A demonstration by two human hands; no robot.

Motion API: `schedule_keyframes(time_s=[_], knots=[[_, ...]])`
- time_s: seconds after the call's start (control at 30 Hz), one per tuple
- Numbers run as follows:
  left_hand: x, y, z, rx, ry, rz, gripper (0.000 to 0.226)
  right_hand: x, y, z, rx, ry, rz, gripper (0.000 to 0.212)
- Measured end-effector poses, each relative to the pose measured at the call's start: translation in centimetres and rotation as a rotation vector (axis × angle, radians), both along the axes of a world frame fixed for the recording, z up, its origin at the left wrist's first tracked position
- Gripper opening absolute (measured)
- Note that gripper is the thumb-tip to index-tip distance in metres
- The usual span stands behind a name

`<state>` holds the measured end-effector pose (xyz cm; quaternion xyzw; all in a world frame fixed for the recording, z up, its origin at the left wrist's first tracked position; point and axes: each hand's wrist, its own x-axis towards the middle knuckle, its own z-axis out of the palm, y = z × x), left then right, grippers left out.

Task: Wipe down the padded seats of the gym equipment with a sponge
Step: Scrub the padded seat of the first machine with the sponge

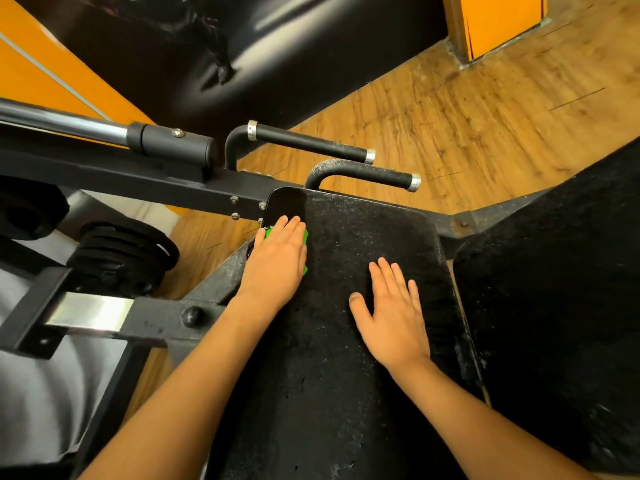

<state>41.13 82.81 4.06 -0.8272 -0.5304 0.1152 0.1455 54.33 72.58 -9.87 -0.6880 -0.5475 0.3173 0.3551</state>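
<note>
A black padded seat (363,230) fills the middle of the view, dusty with white specks. Its far left corner looks dark and glossy. My left hand (277,258) lies flat with straight fingers on a green sponge (305,237), pressing it onto the seat's left edge near that corner. Only slivers of the sponge show beside my fingers. My right hand (391,310) rests flat on the pad to the right, fingers spread, holding nothing.
A second black pad (554,289) stands at the right. Two black handles (311,142) (367,173) jut out beyond the seat. A black machine frame (138,174), a chrome bar (69,124) and weight plates (121,254) lie left. Wooden floor stretches beyond.
</note>
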Motion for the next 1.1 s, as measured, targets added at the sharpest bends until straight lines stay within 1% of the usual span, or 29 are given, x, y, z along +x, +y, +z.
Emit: schedule_keyframes(time_s=[0.33,0.5,0.9,1.1], knots=[[1.4,1.7,0.0,0.016,-0.023,0.018,0.045,0.0,0.1,-0.1,0.005,-0.013,-0.002,0.070],[0.9,0.3,-0.1,0.009,-0.034,0.021,0.048,0.0,0.0,0.0,0.002,-0.011,-0.003,0.070],[-0.7,-5.5,-0.3,0.015,0.017,0.020,0.052,0.0,-0.1,0.0,-0.005,-0.013,-0.001,0.070],[-0.8,-4.9,-0.2,0.002,0.004,0.019,0.051,-0.1,0.0,-0.2,-0.010,-0.026,-0.004,0.069]])
